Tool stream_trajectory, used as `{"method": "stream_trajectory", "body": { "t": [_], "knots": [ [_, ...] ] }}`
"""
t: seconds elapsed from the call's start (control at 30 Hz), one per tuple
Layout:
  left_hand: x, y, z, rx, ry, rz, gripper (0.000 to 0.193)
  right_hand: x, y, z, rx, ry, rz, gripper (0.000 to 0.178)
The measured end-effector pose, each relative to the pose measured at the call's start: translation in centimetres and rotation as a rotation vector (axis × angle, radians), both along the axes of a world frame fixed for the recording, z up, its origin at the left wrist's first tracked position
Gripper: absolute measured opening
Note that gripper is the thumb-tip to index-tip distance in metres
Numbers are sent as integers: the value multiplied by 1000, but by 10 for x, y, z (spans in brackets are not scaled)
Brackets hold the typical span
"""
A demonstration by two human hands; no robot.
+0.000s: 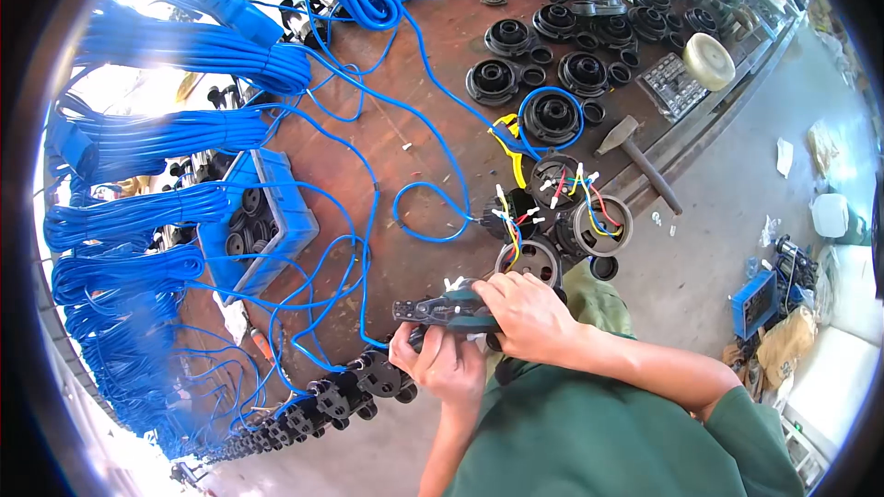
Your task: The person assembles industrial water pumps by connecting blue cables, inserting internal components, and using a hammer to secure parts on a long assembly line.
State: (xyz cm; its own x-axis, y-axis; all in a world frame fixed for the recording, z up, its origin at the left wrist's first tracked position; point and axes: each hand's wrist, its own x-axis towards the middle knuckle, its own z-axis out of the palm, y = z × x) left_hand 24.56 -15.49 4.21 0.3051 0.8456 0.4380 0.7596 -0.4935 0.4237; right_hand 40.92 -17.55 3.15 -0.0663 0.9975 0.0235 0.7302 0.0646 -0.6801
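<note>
The right fingers [503, 293] hide part of the black tool [447, 314], and the lower-left blue cables [124, 359] blur together

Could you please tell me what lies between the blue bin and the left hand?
In the head view, loose blue cables cross the tabletop between bin and left hand.

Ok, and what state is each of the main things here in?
Right hand: closed around the tool's handles
Left hand: fingers bent beneath the tool; grip unclear
Dark hand tool: held; jaws unclear
Blue cable bundles: looped up
Blue bin: open, holding black round parts
Round housings: open, coloured wires sticking out
Hammer: lying down, unheld
Yellow-handled tool: lying down, unheld
</note>
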Motion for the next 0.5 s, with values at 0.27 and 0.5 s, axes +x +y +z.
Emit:
{"method": "stream_trajectory", "body": {
  "t": [0.27,0.5],
  "knots": [
    [-6,-1,-13,16,-13,28,23,1,1,2,15,-38,29,49],
    [-2,-1,-7,1,-26,35,26,5,2,3,-1,-17,70,57]
  ]
}}
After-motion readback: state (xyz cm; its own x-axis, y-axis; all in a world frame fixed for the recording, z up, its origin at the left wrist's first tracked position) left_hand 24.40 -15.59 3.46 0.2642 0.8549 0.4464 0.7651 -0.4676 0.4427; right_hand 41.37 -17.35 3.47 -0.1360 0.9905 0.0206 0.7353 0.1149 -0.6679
